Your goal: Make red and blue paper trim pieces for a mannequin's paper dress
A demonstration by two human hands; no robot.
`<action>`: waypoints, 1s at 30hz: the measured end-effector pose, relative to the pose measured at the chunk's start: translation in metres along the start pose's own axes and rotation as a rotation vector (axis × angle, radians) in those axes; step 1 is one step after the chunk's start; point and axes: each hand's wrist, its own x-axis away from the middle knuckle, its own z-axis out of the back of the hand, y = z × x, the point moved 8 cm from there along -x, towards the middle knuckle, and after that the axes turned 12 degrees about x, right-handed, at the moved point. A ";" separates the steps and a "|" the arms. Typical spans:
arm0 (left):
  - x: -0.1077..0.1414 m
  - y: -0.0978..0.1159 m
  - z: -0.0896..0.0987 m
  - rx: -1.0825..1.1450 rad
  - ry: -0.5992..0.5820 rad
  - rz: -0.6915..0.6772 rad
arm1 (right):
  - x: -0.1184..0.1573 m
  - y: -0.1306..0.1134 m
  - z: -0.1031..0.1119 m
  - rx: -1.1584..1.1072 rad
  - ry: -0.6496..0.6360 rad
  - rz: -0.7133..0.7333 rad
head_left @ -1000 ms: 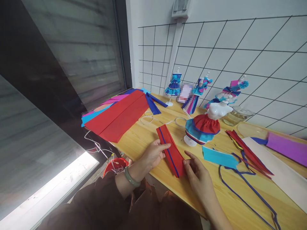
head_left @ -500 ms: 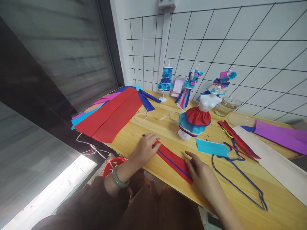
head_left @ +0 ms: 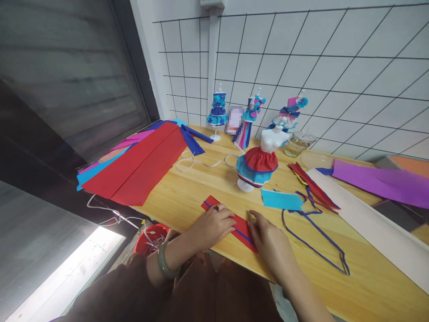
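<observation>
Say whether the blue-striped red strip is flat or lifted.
Flat: the red strip lies along the tabletop, the left hand over its middle.

L hand [head_left: 214,227] lies across red strip [head_left: 241,223] w/ blue stripe [head_left: 244,235], R hand [head_left: 272,238] at its R end — strip flat on wood tbl [head_left: 187,190]. Just beyond: mini dress form [head_left: 272,140], red & lt-blue skirt [head_left: 260,162]. Lt-blue piece [head_left: 280,199] & dk-blue ribbon [head_left: 330,240] to R; big red sheet [head_left: 134,167] at L, on other colrd sheets [head_left: 100,170]. 3 dressed forms [head_left: 218,109] at back — nr gridded wall [head_left: 298,44].

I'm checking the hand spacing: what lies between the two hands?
In the head view, a stretch of the red strip with its blue line lies between the left hand and the right hand.
</observation>
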 end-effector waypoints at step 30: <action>-0.007 -0.031 0.023 -0.106 0.283 0.109 | -0.055 0.249 0.059 0.147 0.357 -0.396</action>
